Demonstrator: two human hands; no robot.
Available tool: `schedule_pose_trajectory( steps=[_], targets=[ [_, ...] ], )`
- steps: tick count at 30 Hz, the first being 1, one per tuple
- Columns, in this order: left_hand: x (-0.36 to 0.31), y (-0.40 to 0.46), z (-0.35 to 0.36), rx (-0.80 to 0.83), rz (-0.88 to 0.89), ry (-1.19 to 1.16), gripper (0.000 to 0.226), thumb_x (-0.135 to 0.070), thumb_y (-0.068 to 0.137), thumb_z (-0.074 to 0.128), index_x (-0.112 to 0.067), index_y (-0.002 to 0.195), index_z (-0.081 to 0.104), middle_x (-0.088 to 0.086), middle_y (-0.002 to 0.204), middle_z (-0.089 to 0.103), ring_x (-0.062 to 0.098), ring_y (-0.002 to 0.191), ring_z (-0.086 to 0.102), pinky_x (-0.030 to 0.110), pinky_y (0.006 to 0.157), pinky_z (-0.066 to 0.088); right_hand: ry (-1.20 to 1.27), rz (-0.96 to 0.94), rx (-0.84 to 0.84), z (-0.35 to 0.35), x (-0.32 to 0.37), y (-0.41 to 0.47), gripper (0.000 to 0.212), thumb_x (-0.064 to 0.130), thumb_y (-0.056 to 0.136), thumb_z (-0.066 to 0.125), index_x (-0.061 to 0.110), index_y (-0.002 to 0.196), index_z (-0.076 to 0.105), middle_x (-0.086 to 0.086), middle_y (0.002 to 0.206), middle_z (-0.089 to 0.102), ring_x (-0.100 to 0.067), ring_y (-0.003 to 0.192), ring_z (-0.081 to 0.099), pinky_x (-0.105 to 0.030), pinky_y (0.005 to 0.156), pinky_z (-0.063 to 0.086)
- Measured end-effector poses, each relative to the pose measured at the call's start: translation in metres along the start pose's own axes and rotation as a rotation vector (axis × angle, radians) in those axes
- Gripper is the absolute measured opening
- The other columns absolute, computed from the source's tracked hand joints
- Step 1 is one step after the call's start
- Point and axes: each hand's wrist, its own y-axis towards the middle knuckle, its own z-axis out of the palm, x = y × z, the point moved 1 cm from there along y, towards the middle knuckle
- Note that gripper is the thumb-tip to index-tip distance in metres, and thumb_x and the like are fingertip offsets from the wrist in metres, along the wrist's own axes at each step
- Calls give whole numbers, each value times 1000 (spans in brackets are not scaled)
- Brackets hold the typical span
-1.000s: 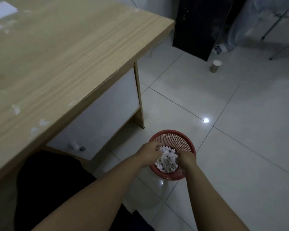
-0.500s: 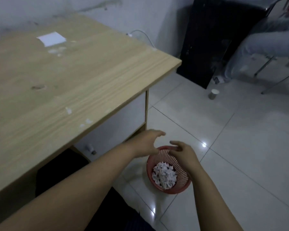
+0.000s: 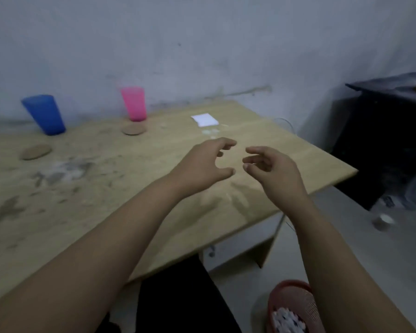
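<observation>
Head view: your left hand [image 3: 202,165] and right hand [image 3: 277,173] hover side by side above the right half of the wooden table [image 3: 101,195], apart from each other and from the tabletop.

1. Left hand: moderately open. The fingers [image 3: 226,142] are loosely curved and spread, and the thumb is held apart below them. It holds nothing and touches nothing.
2. Right hand: moderately open, at 3 o'clock from the left hand. The fingers [image 3: 253,160] curl loosely toward the left hand. It holds nothing and touches nothing.
3. White sheet [image 3: 204,120]: lies flat on the table at 12 o'clock from your hands, near but not touched.
4. Pale scraps [image 3: 210,132]: lie on the table between the white sheet and your left fingertips. Motion blur hides their exact number.

Other items in view:
- Pink cup [image 3: 133,103] at 11 o'clock, upright near the wall, with a round coaster [image 3: 133,129] just in front of it.
- Blue cup [image 3: 44,115] at 10 o'clock, with a second coaster [image 3: 35,152] in front of it.
- Red basket [image 3: 289,295] on the floor at 5 o'clock, partly behind your right forearm, holding white paper pieces [image 3: 286,320].
- Black cabinet [image 3: 384,140] at 3 o'clock, beyond the table's corner.
</observation>
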Motion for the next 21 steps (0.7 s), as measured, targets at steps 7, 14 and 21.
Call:
schedule_pose_trajectory(
  steps=[7, 14, 21],
  targets=[
    [75, -26, -88, -209, -152, 103, 57, -20, 80, 72, -21, 132, 49, -1, 131, 56, 10, 108, 53, 22, 83, 39, -28, -158, 173, 113, 48, 51, 28, 13, 81, 67, 22, 108, 65, 5, 89, 69, -2, 79, 61, -9, 67, 44],
    [130, -30, -128, -358, -242, 122, 52, -20, 81, 71, -19, 130, 52, -2, 131, 56, 11, 113, 52, 18, 85, 35, -61, -218, 246, 185, 60, 91, 32, 14, 81, 67, 21, 112, 64, 6, 96, 69, 1, 87, 59, 4, 69, 36],
    [176, -3, -142, -399, -317, 96, 52, -22, 83, 69, -22, 131, 50, -5, 133, 53, 10, 119, 50, 17, 89, 33, -56, -202, 259, 231, 53, 143, 35, 12, 80, 67, 19, 114, 63, 7, 102, 68, -6, 94, 60, 0, 69, 37]
  ],
)
